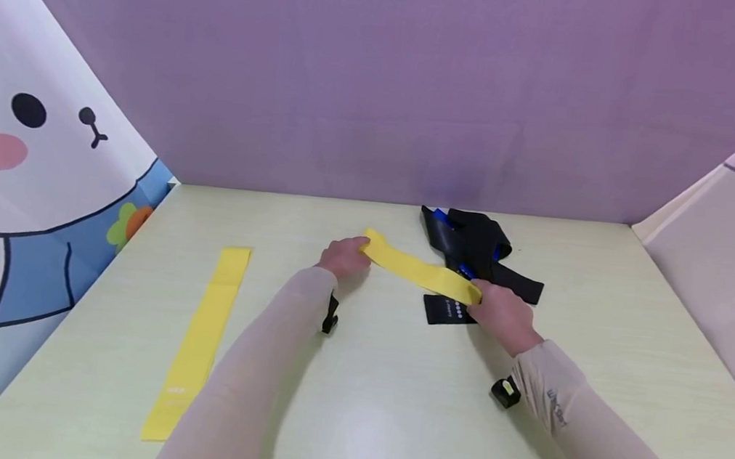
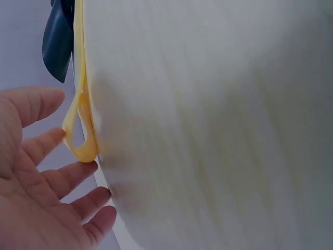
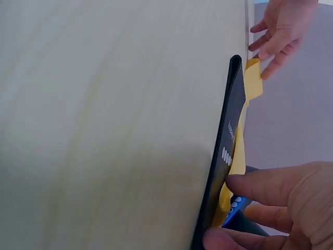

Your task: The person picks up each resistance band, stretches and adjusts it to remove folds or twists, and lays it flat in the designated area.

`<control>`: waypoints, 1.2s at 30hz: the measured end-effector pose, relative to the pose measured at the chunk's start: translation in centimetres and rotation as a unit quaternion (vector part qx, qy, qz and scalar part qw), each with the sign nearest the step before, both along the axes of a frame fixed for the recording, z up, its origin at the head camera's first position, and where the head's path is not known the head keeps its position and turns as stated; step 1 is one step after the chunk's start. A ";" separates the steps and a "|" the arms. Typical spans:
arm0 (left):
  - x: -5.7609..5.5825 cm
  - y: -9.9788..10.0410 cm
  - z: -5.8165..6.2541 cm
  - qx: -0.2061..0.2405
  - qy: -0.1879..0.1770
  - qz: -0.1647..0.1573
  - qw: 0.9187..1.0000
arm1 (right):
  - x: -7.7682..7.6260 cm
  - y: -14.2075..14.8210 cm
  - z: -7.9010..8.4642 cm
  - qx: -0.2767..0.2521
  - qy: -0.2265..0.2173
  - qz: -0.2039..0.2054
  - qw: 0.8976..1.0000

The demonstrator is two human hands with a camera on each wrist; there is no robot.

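Note:
A yellow loop exercise band (image 1: pixel 413 268) stretches between my two hands, slanting down to the right. At its left end is my left hand (image 1: pixel 344 256); the left wrist view shows the fingers spread, with fingertips at the band's rounded loop (image 2: pixel 87 150). My right hand (image 1: pixel 502 318) pinches the other end between thumb and fingers. Just under that end lies a black loop band with white print (image 3: pixel 225 138), partly hidden by the yellow one. Behind the right hand is a tangled heap of black bands (image 1: pixel 472 239) with blue parts showing.
Another yellow band (image 1: pixel 200 339) lies flat on the left of the pale table (image 1: pixel 377 420), beside my left forearm. A purple cloth wall (image 1: pixel 366 91) rises at the table's back edge. Printed cartoon cloth (image 1: pixel 48 209) hangs along the left side.

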State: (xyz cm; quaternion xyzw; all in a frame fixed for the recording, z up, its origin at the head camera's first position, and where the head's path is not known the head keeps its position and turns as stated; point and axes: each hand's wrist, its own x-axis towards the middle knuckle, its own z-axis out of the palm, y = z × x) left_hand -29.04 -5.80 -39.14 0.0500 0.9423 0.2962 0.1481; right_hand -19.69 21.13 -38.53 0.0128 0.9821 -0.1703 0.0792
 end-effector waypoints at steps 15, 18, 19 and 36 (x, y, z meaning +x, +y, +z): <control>-0.5 0.5 -0.4 -0.001 0.132 0.013 0.991 | -0.6 -0.1 -0.2 0.060 0.013 0.052 0.997; -0.4 0.4 -0.2 0.019 0.166 0.013 0.986 | -0.6 0.0 -0.2 0.066 0.017 0.057 0.996; -0.4 0.4 -0.1 0.027 0.170 0.014 0.985 | -0.6 0.1 -0.2 0.068 0.019 0.060 0.996; 0.3 -1.0 1.6 0.073 0.242 0.031 0.967 | -0.8 1.1 2.8 -0.080 0.045 0.031 0.995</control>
